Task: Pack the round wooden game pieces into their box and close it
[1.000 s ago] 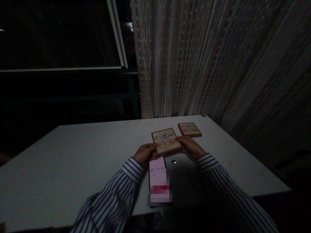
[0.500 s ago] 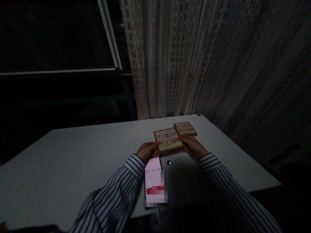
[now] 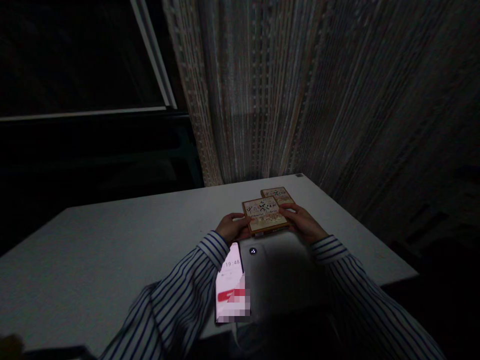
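Note:
Between my two hands is a flat Chinese chess box (image 3: 265, 215), its printed lid facing up and its near edge tilted toward me. My left hand (image 3: 233, 227) grips the left edge, thumb on top. On the right edge, my right hand (image 3: 303, 223) holds it the same way, the fingers underneath partly hidden. Just behind lies a second, similar box (image 3: 279, 194) on the white table (image 3: 150, 235), partly covered by the held one.
A lit phone (image 3: 229, 285) showing a timer lies near my left forearm, with a white cable (image 3: 235, 334) at its lower end. A small round dark object (image 3: 253, 251) is beside it. A string curtain (image 3: 255, 100) hangs beyond the table. The room is dim.
The held box has shifted slightly right relative to the box behind, now covering more of it. The whole view has moved a little. Both hands keep their grip.

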The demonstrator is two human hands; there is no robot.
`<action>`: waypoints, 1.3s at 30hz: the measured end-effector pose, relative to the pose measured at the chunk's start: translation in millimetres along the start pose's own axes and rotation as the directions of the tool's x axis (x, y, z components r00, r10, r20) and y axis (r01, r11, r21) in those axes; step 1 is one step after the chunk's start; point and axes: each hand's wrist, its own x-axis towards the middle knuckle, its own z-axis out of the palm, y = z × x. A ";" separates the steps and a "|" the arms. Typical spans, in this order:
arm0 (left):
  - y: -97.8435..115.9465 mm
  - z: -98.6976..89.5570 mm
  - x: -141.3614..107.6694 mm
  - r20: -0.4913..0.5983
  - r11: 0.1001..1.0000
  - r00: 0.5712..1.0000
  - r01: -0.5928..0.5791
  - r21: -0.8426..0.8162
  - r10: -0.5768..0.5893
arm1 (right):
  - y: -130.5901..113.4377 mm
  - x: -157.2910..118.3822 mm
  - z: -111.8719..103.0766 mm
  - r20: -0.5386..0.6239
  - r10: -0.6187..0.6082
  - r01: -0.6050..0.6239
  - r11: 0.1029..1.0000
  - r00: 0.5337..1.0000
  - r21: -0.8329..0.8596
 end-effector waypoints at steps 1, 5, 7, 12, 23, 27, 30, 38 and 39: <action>0.7 2.9 -0.3 -0.018 1.000 1.000 -0.008 0.023 0.009 | -0.9 -0.8 -2.4 -0.001 -0.003 0.003 1.000 1.000 -0.011; -0.5 12.9 3.4 -0.001 0.992 1.000 -0.022 0.122 0.022 | -3.0 -3.0 -13.9 0.007 -0.017 0.017 0.999 1.000 -0.029; -3.1 16.8 7.6 0.015 0.988 1.000 -0.023 0.155 0.021 | -3.0 -3.8 -19.8 -0.012 -0.014 0.014 0.999 1.000 -0.045; -9.7 26.3 17.0 0.043 0.979 0.999 -0.023 0.203 0.015 | -0.4 -4.3 -33.6 -0.047 0.004 -0.008 0.996 0.999 -0.084; -18.9 52.2 34.9 0.093 0.944 0.995 -0.002 0.329 -0.030 | 5.4 -3.1 -65.2 -0.056 0.019 -0.022 0.998 0.998 -0.054; -25.6 60.5 42.2 0.120 0.929 0.992 -0.001 0.369 -0.047 | 10.0 -1.2 -78.1 -0.053 0.027 -0.030 0.998 0.998 -0.057; -30.1 66.3 45.7 0.143 0.915 0.988 -0.002 0.404 -0.061 | 11.7 -1.1 -84.1 -0.056 0.033 -0.035 0.999 0.998 -0.037; -38.4 75.4 51.0 0.166 0.884 0.983 -0.005 0.467 -0.082 | 16.1 5.4 -98.0 -0.080 0.027 -0.041 0.982 0.996 -0.184; -39.4 75.9 52.0 0.168 0.881 0.982 -0.008 0.472 -0.081 | 16.2 6.4 -99.1 -0.084 0.025 -0.042 0.978 0.996 -0.206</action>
